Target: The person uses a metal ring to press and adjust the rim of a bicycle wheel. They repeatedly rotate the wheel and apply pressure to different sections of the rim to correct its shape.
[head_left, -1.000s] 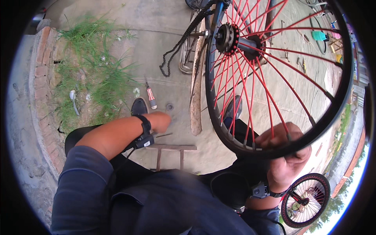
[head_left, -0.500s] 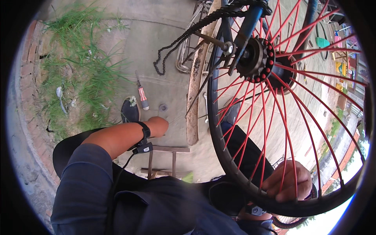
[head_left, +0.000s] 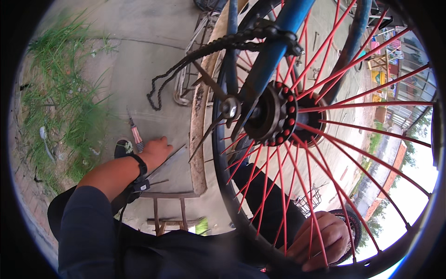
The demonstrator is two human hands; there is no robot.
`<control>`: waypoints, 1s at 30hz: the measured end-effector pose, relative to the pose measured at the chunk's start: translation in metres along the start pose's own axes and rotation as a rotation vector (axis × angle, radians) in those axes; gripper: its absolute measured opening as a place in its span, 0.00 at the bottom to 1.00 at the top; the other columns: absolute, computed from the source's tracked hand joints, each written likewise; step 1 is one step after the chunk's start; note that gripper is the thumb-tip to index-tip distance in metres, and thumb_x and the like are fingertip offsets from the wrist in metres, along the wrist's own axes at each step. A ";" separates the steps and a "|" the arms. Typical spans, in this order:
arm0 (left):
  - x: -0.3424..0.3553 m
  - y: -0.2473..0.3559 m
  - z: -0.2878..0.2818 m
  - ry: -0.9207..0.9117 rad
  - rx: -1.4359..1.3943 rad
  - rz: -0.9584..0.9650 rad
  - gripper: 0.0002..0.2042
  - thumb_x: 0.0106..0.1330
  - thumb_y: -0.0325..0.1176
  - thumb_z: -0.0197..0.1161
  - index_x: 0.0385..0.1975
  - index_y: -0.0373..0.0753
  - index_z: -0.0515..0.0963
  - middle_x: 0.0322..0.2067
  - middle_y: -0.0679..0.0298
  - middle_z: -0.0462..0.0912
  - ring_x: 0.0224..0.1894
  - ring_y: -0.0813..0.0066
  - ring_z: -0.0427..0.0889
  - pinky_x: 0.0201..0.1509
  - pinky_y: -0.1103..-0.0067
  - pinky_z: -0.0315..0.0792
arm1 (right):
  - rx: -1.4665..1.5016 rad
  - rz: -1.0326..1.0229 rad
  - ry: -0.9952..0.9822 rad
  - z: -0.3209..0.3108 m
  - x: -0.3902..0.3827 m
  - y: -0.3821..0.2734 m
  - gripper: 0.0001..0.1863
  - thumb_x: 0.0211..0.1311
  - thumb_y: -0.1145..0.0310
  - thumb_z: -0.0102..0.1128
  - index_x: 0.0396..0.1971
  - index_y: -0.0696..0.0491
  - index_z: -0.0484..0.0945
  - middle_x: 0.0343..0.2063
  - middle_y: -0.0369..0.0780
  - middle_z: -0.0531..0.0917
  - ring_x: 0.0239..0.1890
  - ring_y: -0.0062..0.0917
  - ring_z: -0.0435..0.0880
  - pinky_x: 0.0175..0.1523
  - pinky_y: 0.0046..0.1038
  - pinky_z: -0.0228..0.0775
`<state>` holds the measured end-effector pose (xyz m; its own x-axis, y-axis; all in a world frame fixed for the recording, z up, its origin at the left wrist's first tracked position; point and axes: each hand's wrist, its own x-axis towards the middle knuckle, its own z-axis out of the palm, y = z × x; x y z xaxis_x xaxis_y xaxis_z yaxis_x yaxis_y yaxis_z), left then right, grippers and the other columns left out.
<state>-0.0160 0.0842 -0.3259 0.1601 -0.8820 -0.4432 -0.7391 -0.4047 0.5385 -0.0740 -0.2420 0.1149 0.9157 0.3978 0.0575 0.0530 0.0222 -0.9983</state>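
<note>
- Wheel (head_left: 219,153), red-spoked: fills the right half of the frame, its dark rim curving down through lower centre to lower right.
- Grass patch (head_left: 65,97): upper left, rough and green, well apart from the wheel.
- Blue frame (head_left: 274,51): its tubes slant down from top centre, straddling the wheel near the hub.
- Pale board (head_left: 197,121): long, narrow, upright in the picture, left of the rim.
- Chain (head_left: 232,42): draped across the frame, loose loop hanging upper centre-left.
- Toothed hub (head_left: 274,114): right of centre, within the spokes.
- Right hand (head_left: 323,237): lower right, seen through spokes; we read its fingers as curled, holding the rim.
- Left hand (head_left: 158,149): left of centre, fingers partly bent; we cannot tell if it grips anything.
- Screwdriver (head_left: 135,134): just beside the left hand, tip pointing up.
- Axle nut (head_left: 229,109): shiny, centre.
</note>
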 end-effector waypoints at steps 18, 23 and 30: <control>0.003 -0.010 -0.171 -0.109 -1.194 -0.360 0.12 0.69 0.29 0.67 0.47 0.29 0.77 0.37 0.57 0.86 0.31 0.72 0.88 0.32 0.78 0.82 | -0.094 -0.059 0.679 0.071 -0.003 0.014 0.19 0.55 0.56 0.78 0.23 0.55 0.79 0.20 0.41 0.82 0.18 0.30 0.83 0.21 0.28 0.74; -0.070 0.044 -0.321 0.232 -1.403 -0.167 0.17 0.69 0.26 0.65 0.56 0.32 0.74 0.40 0.62 0.84 0.37 0.71 0.89 0.35 0.81 0.81 | -0.179 0.062 0.617 0.069 -0.022 0.013 0.11 0.50 0.70 0.73 0.23 0.56 0.77 0.23 0.40 0.80 0.26 0.31 0.83 0.34 0.32 0.80; -0.149 0.152 -0.398 0.639 -1.399 0.340 0.28 0.64 0.21 0.67 0.66 0.33 0.69 0.46 0.63 0.82 0.41 0.69 0.89 0.36 0.84 0.80 | -0.070 0.055 0.646 0.074 -0.024 0.014 0.04 0.50 0.77 0.66 0.27 0.60 0.82 0.27 0.41 0.84 0.31 0.28 0.85 0.42 0.31 0.80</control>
<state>0.1082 0.0579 0.1074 0.6252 -0.7804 0.0013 0.3120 0.2515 0.9162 -0.1253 -0.1834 0.0998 0.9718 -0.2352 0.0168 0.0049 -0.0512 -0.9987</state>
